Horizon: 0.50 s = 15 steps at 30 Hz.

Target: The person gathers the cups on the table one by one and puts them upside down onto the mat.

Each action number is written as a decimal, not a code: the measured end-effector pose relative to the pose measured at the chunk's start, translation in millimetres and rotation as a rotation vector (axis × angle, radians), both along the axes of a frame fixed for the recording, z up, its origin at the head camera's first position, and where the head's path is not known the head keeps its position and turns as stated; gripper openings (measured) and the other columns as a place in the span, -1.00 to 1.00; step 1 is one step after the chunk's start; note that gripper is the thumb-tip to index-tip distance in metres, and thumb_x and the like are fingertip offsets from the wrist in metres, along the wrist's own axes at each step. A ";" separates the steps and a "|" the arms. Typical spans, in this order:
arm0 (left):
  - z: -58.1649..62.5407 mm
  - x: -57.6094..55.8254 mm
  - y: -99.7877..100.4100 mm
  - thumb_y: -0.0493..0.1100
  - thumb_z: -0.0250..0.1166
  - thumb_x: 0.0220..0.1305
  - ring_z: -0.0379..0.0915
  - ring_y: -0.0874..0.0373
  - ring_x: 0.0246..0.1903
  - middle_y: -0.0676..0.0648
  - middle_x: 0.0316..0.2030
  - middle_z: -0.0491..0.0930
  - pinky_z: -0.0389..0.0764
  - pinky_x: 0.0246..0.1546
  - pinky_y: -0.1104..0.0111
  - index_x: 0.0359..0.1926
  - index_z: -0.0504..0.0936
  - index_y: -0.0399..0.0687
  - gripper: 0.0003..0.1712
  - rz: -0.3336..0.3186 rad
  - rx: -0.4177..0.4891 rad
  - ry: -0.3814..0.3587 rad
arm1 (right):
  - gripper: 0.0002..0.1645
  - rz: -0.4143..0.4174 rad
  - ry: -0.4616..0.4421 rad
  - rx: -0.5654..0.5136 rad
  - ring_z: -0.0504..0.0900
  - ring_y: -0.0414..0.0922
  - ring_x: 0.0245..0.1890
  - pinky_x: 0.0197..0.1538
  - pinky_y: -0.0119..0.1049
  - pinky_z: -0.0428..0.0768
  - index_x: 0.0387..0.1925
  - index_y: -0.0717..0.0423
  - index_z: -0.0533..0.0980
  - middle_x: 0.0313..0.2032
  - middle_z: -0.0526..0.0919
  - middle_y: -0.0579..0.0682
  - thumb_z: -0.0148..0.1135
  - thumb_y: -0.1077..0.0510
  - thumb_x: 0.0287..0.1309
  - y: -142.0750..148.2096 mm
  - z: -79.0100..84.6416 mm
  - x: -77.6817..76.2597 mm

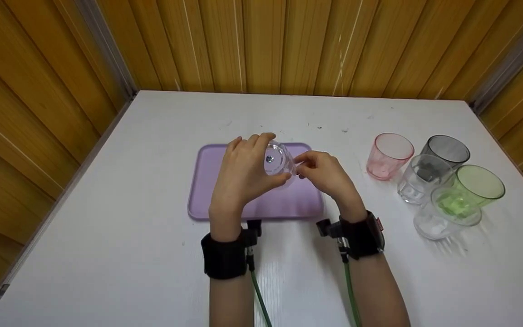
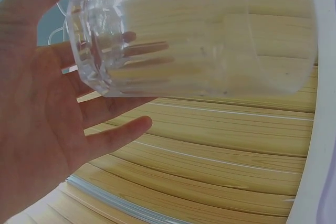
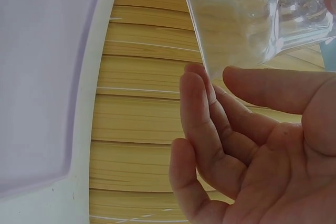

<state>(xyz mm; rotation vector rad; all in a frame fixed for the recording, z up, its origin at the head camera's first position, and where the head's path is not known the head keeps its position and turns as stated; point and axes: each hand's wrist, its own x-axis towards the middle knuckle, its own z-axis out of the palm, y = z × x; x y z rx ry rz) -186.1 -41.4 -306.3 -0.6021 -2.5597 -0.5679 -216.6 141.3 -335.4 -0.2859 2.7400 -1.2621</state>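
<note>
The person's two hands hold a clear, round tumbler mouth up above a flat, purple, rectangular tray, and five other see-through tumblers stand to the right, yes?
Not quite: the clear tumbler is upside down, its base facing the camera in the head view. The rest holds: the left hand and right hand hold it above the purple tray, with five other tumblers to the right.

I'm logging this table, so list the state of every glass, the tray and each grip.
Held clear glass: raised, base upward
Left grip: holding near that glass's base
Right grip: pinching its rim
Pink glass: upright
Gray glass: upright
Green glass: upright
Rear clear glass: upright
Front clear glass: upright
Purple tray: lying flat
</note>
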 end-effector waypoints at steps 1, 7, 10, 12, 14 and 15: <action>0.2 0.1 0.0 0.15 0.40 -0.17 0.49 0.06 -0.06 -0.08 -0.10 0.58 0.28 0.17 0.09 0.07 0.44 -0.13 -0.23 0.000 0.001 0.000 | -0.67 0.001 0.002 0.002 0.59 -0.02 -0.27 -0.25 -0.30 0.43 -0.06 0.22 0.52 -0.34 0.65 0.15 0.06 0.22 0.13 0.0 0.1 0.1; 0.3 0.8 -0.3 0.15 0.39 -0.18 0.50 0.06 -0.08 -0.08 -0.12 0.58 0.30 0.16 0.09 0.06 0.44 -0.13 -0.23 0.001 -0.002 0.015 | -0.67 0.008 0.012 -0.002 0.60 -0.02 -0.29 -0.27 -0.33 0.42 -0.07 0.24 0.52 -0.34 0.65 0.17 0.08 0.22 0.13 -0.7 -0.2 0.7; 0.5 1.4 -0.3 0.15 0.39 -0.17 0.50 0.06 -0.08 -0.08 -0.12 0.58 0.29 0.16 0.09 0.06 0.44 -0.13 -0.23 0.001 -0.002 0.018 | -0.68 0.006 0.010 -0.005 0.60 0.00 -0.28 -0.27 -0.33 0.43 -0.07 0.23 0.52 -0.35 0.65 0.16 0.07 0.22 0.13 -0.3 0.0 0.8; 0.8 1.7 -0.1 0.15 0.39 -0.17 0.49 0.06 -0.08 -0.08 -0.12 0.58 0.28 0.17 0.10 0.07 0.44 -0.13 -0.23 0.001 -0.002 0.014 | -0.69 0.004 0.006 -0.003 0.60 -0.01 -0.28 -0.26 -0.32 0.43 -0.08 0.21 0.53 -0.36 0.65 0.13 0.08 0.22 0.12 -0.2 0.0 0.9; 1.2 2.1 0.0 0.14 0.39 -0.16 0.49 0.06 -0.07 -0.08 -0.11 0.57 0.27 0.18 0.09 0.07 0.43 -0.12 -0.24 0.000 -0.002 0.008 | -0.69 0.005 0.003 -0.005 0.60 -0.01 -0.28 -0.24 -0.30 0.43 -0.08 0.21 0.53 -0.37 0.65 0.11 0.08 0.22 0.12 -0.3 0.1 0.8; 1.4 2.3 0.1 0.14 0.39 -0.16 0.49 0.06 -0.07 -0.08 -0.11 0.57 0.26 0.18 0.09 0.07 0.43 -0.12 -0.24 0.000 -0.002 0.005 | -0.69 0.007 0.003 -0.005 0.60 -0.02 -0.28 -0.23 -0.29 0.44 -0.08 0.21 0.53 -0.38 0.65 0.09 0.09 0.22 0.11 -0.4 0.2 0.9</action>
